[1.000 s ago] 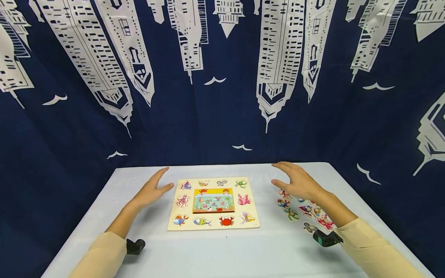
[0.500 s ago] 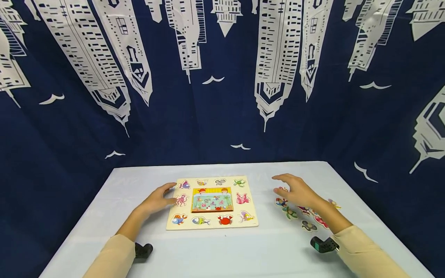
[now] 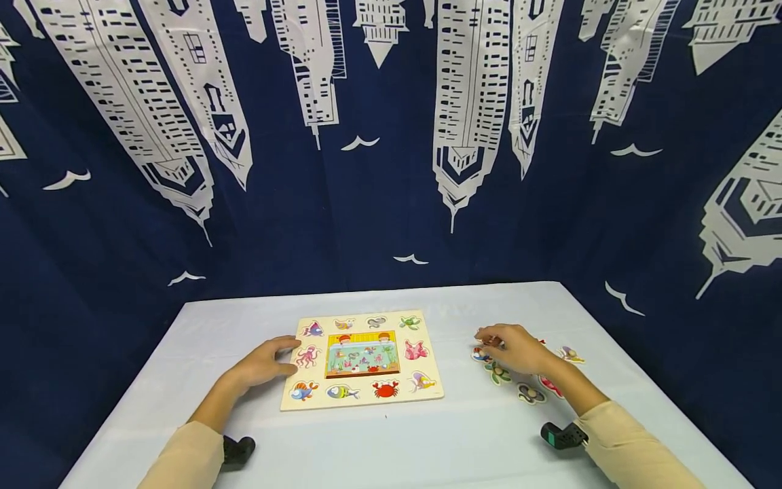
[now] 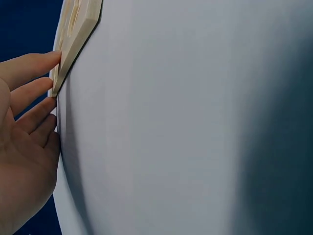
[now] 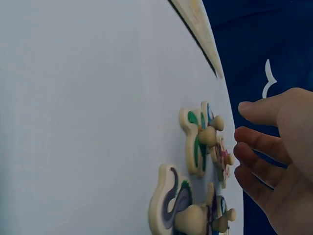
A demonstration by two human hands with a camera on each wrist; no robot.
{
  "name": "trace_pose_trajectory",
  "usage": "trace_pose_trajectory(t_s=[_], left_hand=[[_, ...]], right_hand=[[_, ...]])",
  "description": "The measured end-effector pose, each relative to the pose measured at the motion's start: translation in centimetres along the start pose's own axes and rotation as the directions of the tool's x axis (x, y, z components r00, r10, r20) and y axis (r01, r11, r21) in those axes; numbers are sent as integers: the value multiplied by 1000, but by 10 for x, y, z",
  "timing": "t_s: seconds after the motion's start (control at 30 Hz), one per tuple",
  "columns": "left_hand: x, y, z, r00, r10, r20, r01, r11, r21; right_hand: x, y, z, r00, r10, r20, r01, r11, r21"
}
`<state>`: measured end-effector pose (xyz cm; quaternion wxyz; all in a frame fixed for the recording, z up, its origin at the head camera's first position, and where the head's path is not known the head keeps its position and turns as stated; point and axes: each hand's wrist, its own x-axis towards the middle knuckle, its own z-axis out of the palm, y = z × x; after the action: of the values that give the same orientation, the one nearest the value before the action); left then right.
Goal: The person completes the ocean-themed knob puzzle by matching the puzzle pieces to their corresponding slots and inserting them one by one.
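Observation:
My left hand [image 3: 263, 363] rests its fingertips and thumb at the left edge of a wooden peg puzzle board [image 3: 322, 404] printed with sea animals. In the left wrist view the fingers of that hand [image 4: 29, 137] lie nearly straight against the board's corner. On the right, my right hand [image 3: 519, 350] hovers low over loose knobbed puzzle pieces, its fingertips over a reddish piece partly hidden by them. The right wrist view has this hand [image 5: 288, 161] with thumb and fingers apart, close to the wooden knobs. A green turtle piece [image 3: 497, 373] and a grey eel piece [image 3: 530, 393] lie nearby.
A blue-and-orange fish piece [image 3: 481, 354], a yellow fish piece [image 3: 571, 354] and a red piece [image 3: 552, 386] lie around the right hand. Both stand on a white-covered table [image 3: 379, 448]. Behind it hangs a dark blue curtain [image 3: 342, 224] with white buildings.
My left hand has come down and in to the board's left edge. My right hand has lowered onto the pieces' far side. The head view has shifted slightly.

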<state>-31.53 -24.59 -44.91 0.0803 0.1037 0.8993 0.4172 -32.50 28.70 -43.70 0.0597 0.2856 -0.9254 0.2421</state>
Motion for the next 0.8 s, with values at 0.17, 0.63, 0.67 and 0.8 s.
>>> trace_pose_trajectory(t_s=[0.17,0.63,0.67,0.8], left_hand=[[3,0,1,1000,13,8,-13,1000,-5],[5,-4,-1,1000,-6,14,5,1000,18],[5,-4,-1,1000,-13,11,13,1000,15],[5,-6,-3,1000,-14,12,14,1000,17]], right_hand=[[-2,7,5,999,-7,46,8,1000,-26],[4,-6,2,998,-28,49,31,998,-59],[5,-9,0,999,-32,44,34,997,-64],[12,-20,-6,998,-36,42,40,995,-87]])
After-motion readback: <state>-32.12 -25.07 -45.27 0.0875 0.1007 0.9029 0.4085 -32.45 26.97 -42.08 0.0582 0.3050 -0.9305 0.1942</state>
